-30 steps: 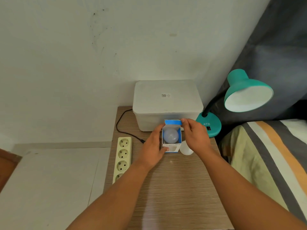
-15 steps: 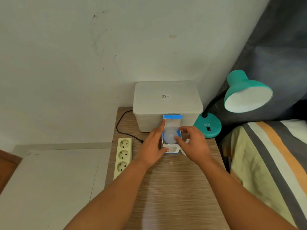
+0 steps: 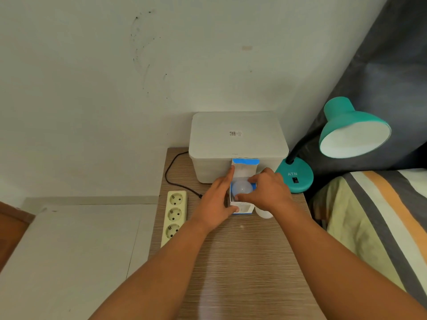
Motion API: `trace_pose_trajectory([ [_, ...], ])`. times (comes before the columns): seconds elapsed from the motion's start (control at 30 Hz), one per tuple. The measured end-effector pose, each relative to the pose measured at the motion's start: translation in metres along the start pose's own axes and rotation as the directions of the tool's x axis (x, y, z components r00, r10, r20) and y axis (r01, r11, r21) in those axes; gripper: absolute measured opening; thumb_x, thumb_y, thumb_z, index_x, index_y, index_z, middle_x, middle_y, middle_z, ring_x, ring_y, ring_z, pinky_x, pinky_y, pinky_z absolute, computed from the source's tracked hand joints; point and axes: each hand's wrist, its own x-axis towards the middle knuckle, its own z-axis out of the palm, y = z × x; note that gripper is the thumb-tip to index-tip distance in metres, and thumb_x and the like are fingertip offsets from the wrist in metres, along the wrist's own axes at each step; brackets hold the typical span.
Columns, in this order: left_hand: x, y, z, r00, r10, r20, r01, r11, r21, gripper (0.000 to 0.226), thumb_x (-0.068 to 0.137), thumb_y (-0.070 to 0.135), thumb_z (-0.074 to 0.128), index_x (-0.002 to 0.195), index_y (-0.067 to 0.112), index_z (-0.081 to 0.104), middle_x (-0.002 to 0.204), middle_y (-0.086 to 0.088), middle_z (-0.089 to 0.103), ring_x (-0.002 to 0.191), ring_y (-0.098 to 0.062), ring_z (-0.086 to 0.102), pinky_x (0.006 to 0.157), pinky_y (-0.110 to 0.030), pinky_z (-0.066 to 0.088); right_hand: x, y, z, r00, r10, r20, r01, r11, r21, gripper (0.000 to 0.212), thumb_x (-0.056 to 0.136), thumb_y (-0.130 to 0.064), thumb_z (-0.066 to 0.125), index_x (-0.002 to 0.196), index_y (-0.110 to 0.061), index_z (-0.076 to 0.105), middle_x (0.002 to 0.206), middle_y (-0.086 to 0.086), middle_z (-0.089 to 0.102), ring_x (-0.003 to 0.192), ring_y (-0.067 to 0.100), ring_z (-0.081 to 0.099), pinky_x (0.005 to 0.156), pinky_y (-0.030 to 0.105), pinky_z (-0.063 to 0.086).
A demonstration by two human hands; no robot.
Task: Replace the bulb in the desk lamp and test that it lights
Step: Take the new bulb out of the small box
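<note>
A narrow wood-grain bedside table (image 3: 242,269) is set against a scuffed, pale plaster wall (image 3: 115,77). Right of the table, a striped bedspread (image 3: 381,215) and dark grey curtain (image 3: 392,65) are seen.

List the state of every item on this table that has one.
bulb box: flap open, upright
new bulb: in box
desk lamp: unlit
power strip: visible sockets empty
storage bin: lid closed
left hand: steadying box
right hand: fingers on bulb
</note>
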Motion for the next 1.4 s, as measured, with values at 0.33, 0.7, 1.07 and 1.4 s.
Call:
trace_pose_trajectory([
  [0.33, 0.000, -0.001, 0.004, 0.997, -0.045, -0.065, 0.043, 0.998, -0.041, 0.093, 0.077, 0.020, 0.082, 0.148, 0.034, 0.024, 0.143, 0.006, 0.047, 0.127, -0.012, 0.051, 0.101, -0.029, 0.047, -0.019, 0.004, -0.002, 0.989, 0.021, -0.144, 0.016, 0.969, 0.247, 0.065, 0.068, -0.055, 0.075, 0.121, -0.021, 0.061, 0.122, -0.002, 0.053, 0.116, 0.021, 0.048, 0.089, 0.035, 0.047],
  [0.7, -0.001, 0.008, 0.000, 0.997, -0.038, -0.071, 0.036, 0.999, -0.033, 0.121, 0.072, 0.015, 0.086, 0.150, 0.051, 0.000, 0.148, 0.009, 0.043, 0.128, -0.011, 0.050, 0.102, -0.034, 0.049, -0.059, 0.025, -0.021, 0.939, 0.142, -0.312, 0.078, 0.797, 0.598, 0.053, 0.073, -0.042, 0.081, 0.114, -0.026, 0.051, 0.106, -0.010, 0.059, 0.089, 0.008, 0.060, 0.067, 0.017, 0.045],
  [1.07, 0.002, 0.001, 0.002, 0.998, -0.011, -0.064, 0.012, 1.000, 0.006, 0.080, 0.075, 0.016, 0.082, 0.138, 0.026, 0.034, 0.137, 0.004, 0.049, 0.120, -0.011, 0.051, 0.098, -0.025, 0.042, -0.069, 0.040, -0.027, 0.912, 0.213, -0.351, 0.110, 0.696, 0.709, 0.047, 0.078, -0.034, 0.078, 0.113, -0.027, 0.048, 0.106, -0.010, 0.057, 0.094, 0.010, 0.058, 0.071, 0.018, 0.046],
  [1.4, 0.002, 0.000, 0.003, 0.997, -0.042, -0.057, 0.044, 0.998, 0.032, 0.077, 0.075, 0.020, 0.081, 0.138, 0.026, 0.037, 0.138, 0.006, 0.048, 0.122, -0.011, 0.050, 0.100, -0.032, 0.046, -0.065, 0.033, -0.009, 0.936, 0.193, -0.294, 0.100, 0.654, 0.750, 0.050, 0.075, -0.036, 0.082, 0.114, -0.023, 0.053, 0.104, -0.013, 0.061, 0.092, 0.006, 0.064, 0.076, 0.021, 0.053],
])
